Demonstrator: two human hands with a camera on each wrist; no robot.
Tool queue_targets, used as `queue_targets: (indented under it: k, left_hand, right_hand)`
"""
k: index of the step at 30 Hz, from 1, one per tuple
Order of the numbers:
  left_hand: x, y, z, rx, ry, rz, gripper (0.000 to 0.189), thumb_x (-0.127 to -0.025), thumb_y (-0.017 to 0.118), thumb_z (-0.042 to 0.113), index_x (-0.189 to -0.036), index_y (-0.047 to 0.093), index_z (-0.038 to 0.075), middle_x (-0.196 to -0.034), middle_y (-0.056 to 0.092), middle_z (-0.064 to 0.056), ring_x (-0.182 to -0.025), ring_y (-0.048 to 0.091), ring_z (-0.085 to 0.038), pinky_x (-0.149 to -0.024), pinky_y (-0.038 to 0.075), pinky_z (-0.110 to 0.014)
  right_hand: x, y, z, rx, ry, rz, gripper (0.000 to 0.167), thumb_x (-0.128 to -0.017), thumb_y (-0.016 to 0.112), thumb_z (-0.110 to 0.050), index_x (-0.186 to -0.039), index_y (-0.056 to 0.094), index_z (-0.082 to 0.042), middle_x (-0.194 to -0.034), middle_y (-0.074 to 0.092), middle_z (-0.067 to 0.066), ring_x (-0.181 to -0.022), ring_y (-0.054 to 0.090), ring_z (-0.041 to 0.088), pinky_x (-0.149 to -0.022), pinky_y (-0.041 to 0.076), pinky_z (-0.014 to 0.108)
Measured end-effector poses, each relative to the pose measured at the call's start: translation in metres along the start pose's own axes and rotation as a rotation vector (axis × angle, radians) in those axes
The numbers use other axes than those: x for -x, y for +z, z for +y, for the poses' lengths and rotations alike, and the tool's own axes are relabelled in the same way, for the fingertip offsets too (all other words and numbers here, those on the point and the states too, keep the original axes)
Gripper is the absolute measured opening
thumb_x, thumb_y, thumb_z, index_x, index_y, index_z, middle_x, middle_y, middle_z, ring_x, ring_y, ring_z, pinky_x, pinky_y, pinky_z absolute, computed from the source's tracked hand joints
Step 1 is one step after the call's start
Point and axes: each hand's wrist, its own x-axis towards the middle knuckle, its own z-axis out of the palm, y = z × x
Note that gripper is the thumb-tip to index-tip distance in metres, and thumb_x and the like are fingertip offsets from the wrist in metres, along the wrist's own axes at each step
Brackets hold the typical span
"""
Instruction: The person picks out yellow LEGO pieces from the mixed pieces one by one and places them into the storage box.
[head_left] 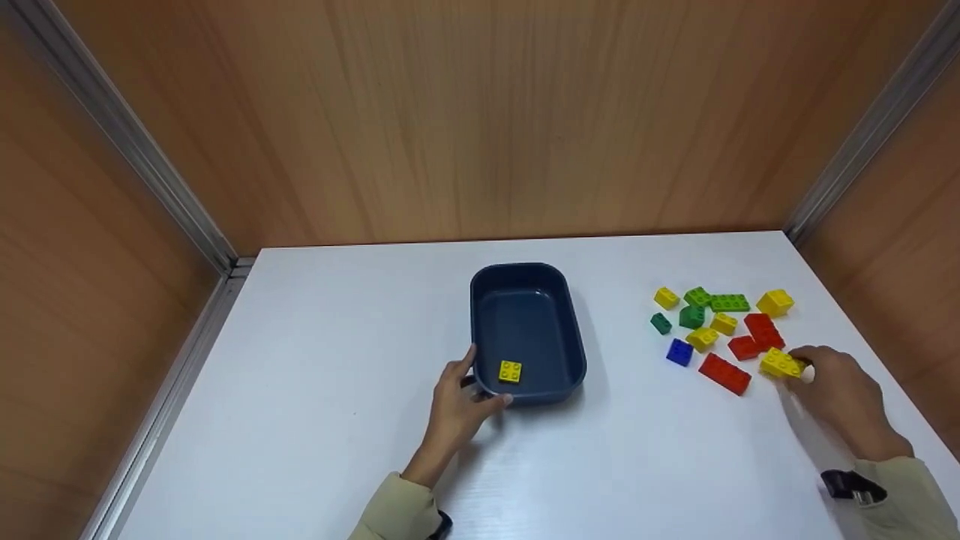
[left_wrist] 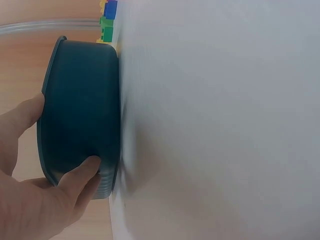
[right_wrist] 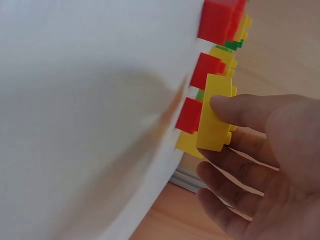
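Observation:
My left hand (head_left: 454, 401) grips the near left corner of a dark blue plastic tub (head_left: 529, 330), with the thumb at its front rim. The left wrist view has the same tub (left_wrist: 82, 110) side-on, resting on the table. Inside it, near the front, lies a small square yellow toy brick (head_left: 510, 371). Over on the right, my right hand (head_left: 844, 394) pinches a longer yellow toy brick (head_left: 781, 364) between thumb and fingers. In the right wrist view this yellow brick (right_wrist: 215, 115) is raised above the tabletop, its studs facing the palm.
Loose toy bricks lie around the right hand: red bricks (head_left: 725, 373), a blue brick (head_left: 679, 352), green bricks (head_left: 730, 303) and several yellow bricks (head_left: 775, 302). The white table (head_left: 337, 360) is bounded by wooden panels (head_left: 480, 120) at the back and sides.

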Motion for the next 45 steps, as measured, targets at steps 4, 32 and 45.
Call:
queue_targets:
  k: [4,32,45]
  left_hand:
    - [0.000,-0.001,-0.001,0.005,0.019,0.001,0.100,-0.083,0.091,0.010,-0.164,0.032,-0.001,-0.137,0.053,-0.022,-0.134,0.056,-0.043,-0.105,0.057,-0.041]
    - [0.000,0.000,-0.002,0.018,0.026,-0.001,0.100,-0.083,0.091,0.008,-0.164,0.032,-0.002,-0.136,0.052,-0.022,-0.135,0.056,-0.043,-0.104,0.058,-0.039]
    - [0.000,0.000,-0.001,0.021,0.025,0.003,0.099,-0.082,0.091,0.006,-0.163,0.034,-0.001,-0.133,0.052,-0.021,-0.134,0.056,-0.045,-0.102,0.059,-0.037]
  right_hand:
    - [0.001,-0.004,-0.009,0.006,-0.030,0.046,0.054,-0.089,0.082,-0.007,-0.132,0.059,0.016,-0.129,0.058,0.043,-0.109,0.056,0.057,-0.095,0.051,0.075]
    - [0.000,0.006,-0.097,0.025,-0.263,0.108,0.056,-0.081,0.090,-0.001,-0.131,0.067,0.009,-0.124,0.065,0.033,-0.113,0.060,0.053,-0.094,0.056,0.068]
    - [0.000,0.019,-0.139,0.049,-0.445,0.154,0.045,-0.079,0.091,0.001,-0.120,0.075,0.003,-0.119,0.073,0.024,-0.106,0.066,0.043,-0.089,0.061,0.058]
